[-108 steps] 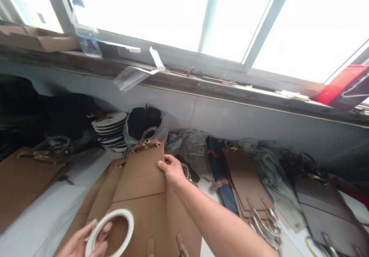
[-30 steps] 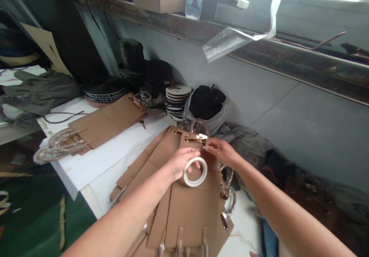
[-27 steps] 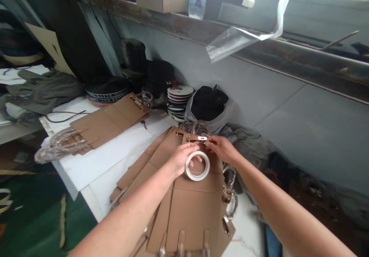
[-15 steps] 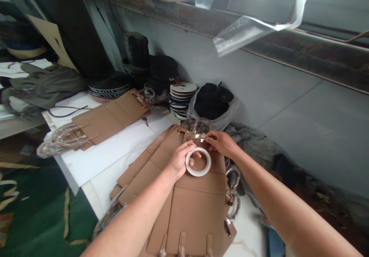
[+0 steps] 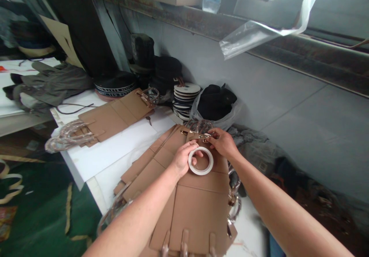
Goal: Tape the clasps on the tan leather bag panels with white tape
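Observation:
My left hand (image 5: 183, 159) grips a white tape roll (image 5: 201, 161), which rests against the top of a stack of tan leather bag panels (image 5: 198, 211). My right hand (image 5: 221, 141) pinches at a gold metal clasp (image 5: 203, 135) on the top panel's upper edge. Its fingertips cover part of the clasp. Clear chain-link handles (image 5: 198, 125) lie just beyond the panels, and more of them show along the stack's right side (image 5: 234, 207).
A second set of tan panels (image 5: 115, 111) lies on a white sheet (image 5: 115, 145) at left, with clear handles (image 5: 69, 134). Striped discs (image 5: 187, 95), a plastic bag of black material (image 5: 215, 105) and grey cloth (image 5: 253, 141) line the wall. Green flooring (image 5: 54, 214) lies below left.
The view has swung down from the window to the table. My right hand has moved from the panel's edge to the clasp, and my left hand has brought the tape roll up beside it.

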Demonstrator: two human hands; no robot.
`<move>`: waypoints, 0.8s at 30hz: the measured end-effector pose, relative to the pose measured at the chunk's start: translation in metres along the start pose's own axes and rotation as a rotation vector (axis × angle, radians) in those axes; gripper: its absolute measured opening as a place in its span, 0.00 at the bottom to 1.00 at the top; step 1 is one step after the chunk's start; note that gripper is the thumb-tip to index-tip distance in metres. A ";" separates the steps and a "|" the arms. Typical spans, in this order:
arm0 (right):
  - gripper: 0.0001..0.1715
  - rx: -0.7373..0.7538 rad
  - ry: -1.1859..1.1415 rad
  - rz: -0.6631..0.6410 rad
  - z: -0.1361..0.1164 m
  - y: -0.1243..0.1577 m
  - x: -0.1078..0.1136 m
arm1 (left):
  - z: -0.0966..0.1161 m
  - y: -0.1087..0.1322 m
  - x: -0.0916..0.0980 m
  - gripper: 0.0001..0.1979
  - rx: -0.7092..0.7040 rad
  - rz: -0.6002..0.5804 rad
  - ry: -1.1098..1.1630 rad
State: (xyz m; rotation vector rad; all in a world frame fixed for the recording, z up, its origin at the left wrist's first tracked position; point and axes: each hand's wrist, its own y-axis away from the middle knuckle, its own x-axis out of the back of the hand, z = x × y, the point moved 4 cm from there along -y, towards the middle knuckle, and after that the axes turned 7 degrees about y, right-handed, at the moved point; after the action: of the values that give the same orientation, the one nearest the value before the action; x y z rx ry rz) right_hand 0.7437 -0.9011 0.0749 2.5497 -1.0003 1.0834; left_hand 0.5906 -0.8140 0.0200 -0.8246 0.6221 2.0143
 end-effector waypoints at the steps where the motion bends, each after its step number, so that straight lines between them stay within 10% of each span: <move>1: 0.12 0.050 0.040 0.012 0.000 0.002 -0.001 | 0.000 0.000 0.000 0.20 -0.001 0.001 0.001; 8: 0.11 0.397 0.280 0.026 -0.007 0.016 0.003 | -0.002 0.001 0.002 0.17 0.000 -0.005 0.000; 24: 0.09 0.312 0.688 0.134 -0.034 0.025 -0.001 | 0.011 0.016 -0.010 0.16 0.026 -0.026 0.016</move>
State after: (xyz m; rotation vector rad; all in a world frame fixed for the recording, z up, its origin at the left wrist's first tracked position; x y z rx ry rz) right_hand 0.7077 -0.9056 0.0967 2.0380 -0.8572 2.0911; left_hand 0.5776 -0.8194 0.0364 -0.8296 0.6420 1.9743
